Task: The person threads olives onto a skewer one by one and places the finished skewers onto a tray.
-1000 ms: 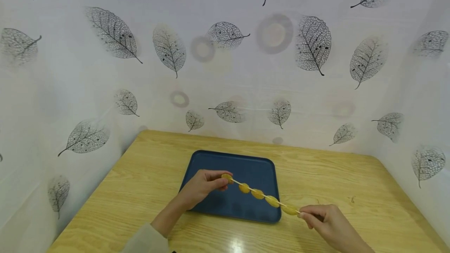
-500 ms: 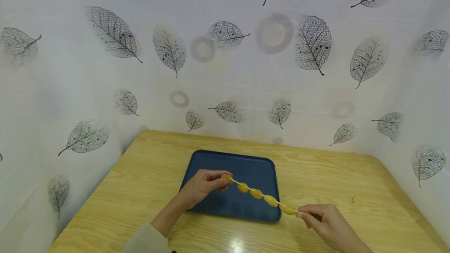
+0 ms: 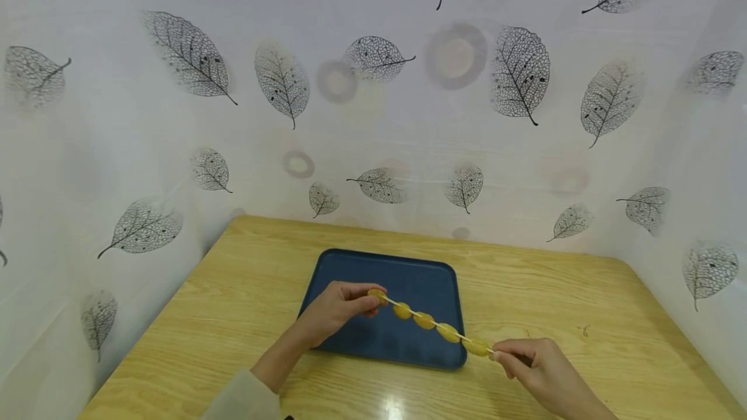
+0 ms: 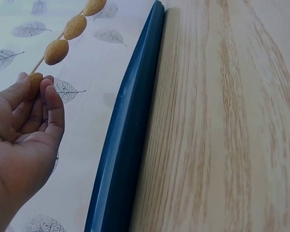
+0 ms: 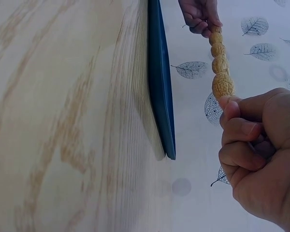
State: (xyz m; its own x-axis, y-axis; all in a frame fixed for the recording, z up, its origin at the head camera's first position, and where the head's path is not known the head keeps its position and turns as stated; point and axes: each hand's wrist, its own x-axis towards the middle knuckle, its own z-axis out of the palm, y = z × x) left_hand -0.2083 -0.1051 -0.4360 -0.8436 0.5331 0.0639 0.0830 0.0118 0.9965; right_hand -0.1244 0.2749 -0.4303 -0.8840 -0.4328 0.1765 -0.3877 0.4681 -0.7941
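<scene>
A thin pale skewer threaded with several wrinkled, yellow-brown, date-like pieces (image 3: 424, 321) slants down to the right over the dark blue tray (image 3: 403, 271). My left hand (image 3: 332, 310) pinches the uppermost piece (image 4: 35, 86) between thumb and fingers, partly covering it. Between that piece and its neighbour, the left wrist view shows a short bare stretch of stick (image 4: 39, 64). At the lower end, my right hand (image 3: 545, 371) grips the skewer's tip between thumb and index finger, right beside the last piece (image 5: 223, 85). Its other fingers are curled in.
The tray lies on a light wood-grain table (image 3: 222, 297), its raised rim (image 4: 130, 106) seen edge-on in both wrist views. White sheeting (image 3: 397, 128) printed with grey leaves surrounds the table at the back and sides.
My right hand has shifted slightly left, carrying the stick and the other pieces toward my left hand. The left hand and its piece have stayed in place.
</scene>
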